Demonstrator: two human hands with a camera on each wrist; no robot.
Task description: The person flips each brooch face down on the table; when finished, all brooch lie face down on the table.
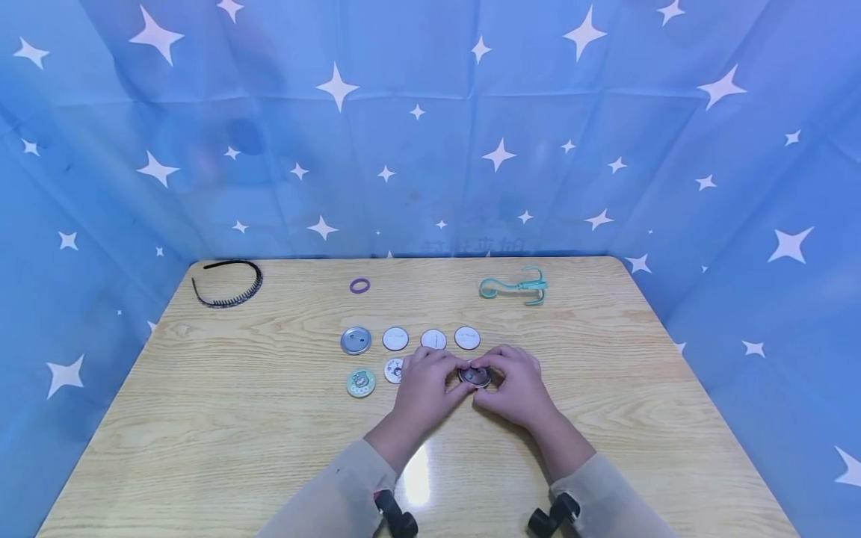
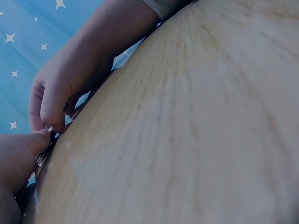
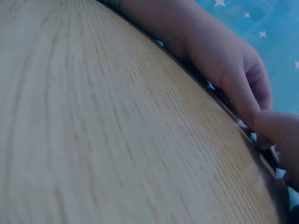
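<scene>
In the head view a dark round badge [image 1: 474, 376] with a shiny rim lies between both hands near the table's middle. My left hand [image 1: 429, 379] pinches its left edge with thumb and fingers. On the opposite edge, my right hand [image 1: 514, 382] pinches it the same way. Close behind the hands are white discs [image 1: 467, 338], one partly covered by the left hand. A white badge with a small figure [image 1: 393, 370] shows partly beside the left hand. Both wrist views show the hands [image 2: 56, 93] [image 3: 233, 70] meeting low over the table; the badge is mostly hidden there.
A silver badge back [image 1: 356, 341] and a green cartoon badge [image 1: 360, 383] lie left of the hands. Farther back on the wooden table [image 1: 222, 418] are a black headband [image 1: 232, 302], a purple ring [image 1: 359, 285] and a teal hooked hanger [image 1: 514, 285]. A blue star-patterned curtain [image 1: 417, 149] surrounds it.
</scene>
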